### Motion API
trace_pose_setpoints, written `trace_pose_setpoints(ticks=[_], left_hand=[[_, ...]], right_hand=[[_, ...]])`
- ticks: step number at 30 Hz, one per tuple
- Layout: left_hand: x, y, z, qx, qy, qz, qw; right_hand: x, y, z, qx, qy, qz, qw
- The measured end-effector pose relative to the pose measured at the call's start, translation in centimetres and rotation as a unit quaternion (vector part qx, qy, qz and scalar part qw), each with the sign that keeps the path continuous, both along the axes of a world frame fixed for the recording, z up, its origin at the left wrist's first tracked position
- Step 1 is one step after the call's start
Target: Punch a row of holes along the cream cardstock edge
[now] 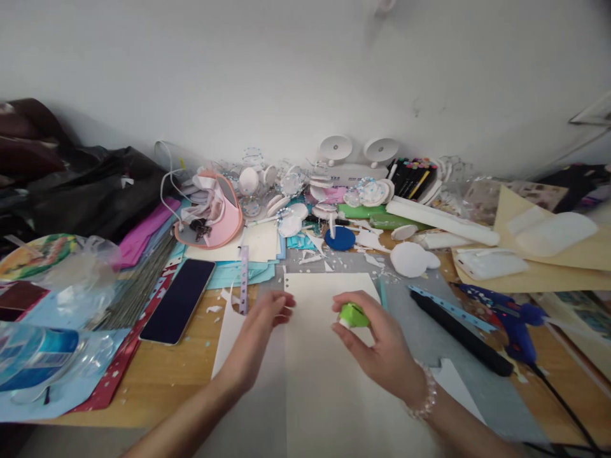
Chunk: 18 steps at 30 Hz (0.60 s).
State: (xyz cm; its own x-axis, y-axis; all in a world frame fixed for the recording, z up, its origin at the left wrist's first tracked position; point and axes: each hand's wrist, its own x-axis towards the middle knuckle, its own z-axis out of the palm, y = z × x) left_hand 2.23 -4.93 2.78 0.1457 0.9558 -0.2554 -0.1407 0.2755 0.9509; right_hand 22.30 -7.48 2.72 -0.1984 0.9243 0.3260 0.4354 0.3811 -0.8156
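Observation:
A cream sheet of paper [329, 356] lies lengthwise before me, with a few small punched shapes at its top left corner. Above its right half, my right hand [375, 331] grips a small green and white paper punch [353, 314] between thumb and fingers. My left hand [262, 327] hovers by the sheet's left edge, its fingers loosely bent and apart, holding nothing. Just behind that hand a lilac paper strip [244, 280] with punched shapes stands over white paper. Under the sheet is a grey translucent mat [405, 324].
On the left lie a phone [179, 302], coloured papers and a tape roll in plastic [38, 356]. White discs [291, 219], a pink visor [214, 213] and paper scraps crowd the back. To the right are a black stick-like object [461, 331] and a blue glue gun [513, 315] with a cord.

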Motion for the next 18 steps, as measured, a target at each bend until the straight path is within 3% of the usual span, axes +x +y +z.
trace_pose_setpoints(ticks=[1, 3, 5, 8, 11, 14, 16, 18], left_hand=[[-0.6, 0.7, -0.4, -0.049, -0.039, 0.052, 0.997], [-1.6, 2.0, -1.0, -0.140, -0.095, 0.096, 0.981], [-2.0, 3.1, -1.2, -0.178, -0.128, 0.080, 0.972], [-1.8, 4.1, -1.0, -0.176, -0.124, 0.010, 0.977], [-0.8, 4.4, -1.1, -0.116, -0.038, -0.072, 0.990], [0.1, 4.4, -1.6, 0.016, 0.082, -0.175, 0.981], [0.2, 4.5, -1.6, 0.108, 0.170, -0.189, 0.961], [-0.2, 4.8, -1.0, 0.177, 0.243, -0.153, 0.941]], right_hand=[[0.3, 0.0, -0.3, -0.026, 0.019, -0.016, 0.999], [0.6, -0.1, -1.1, -0.076, 0.056, -0.036, 0.995], [0.6, -0.1, -1.9, -0.123, 0.086, -0.052, 0.987], [0.1, 0.0, -2.6, -0.164, 0.113, -0.061, 0.978], [-0.4, 0.0, -2.5, -0.186, 0.128, -0.053, 0.973], [-0.6, -0.1, -2.1, -0.204, 0.151, -0.046, 0.966], [-0.5, -0.1, -1.7, -0.195, 0.166, -0.049, 0.965], [-0.2, -0.1, -1.1, -0.168, 0.174, -0.062, 0.968]])
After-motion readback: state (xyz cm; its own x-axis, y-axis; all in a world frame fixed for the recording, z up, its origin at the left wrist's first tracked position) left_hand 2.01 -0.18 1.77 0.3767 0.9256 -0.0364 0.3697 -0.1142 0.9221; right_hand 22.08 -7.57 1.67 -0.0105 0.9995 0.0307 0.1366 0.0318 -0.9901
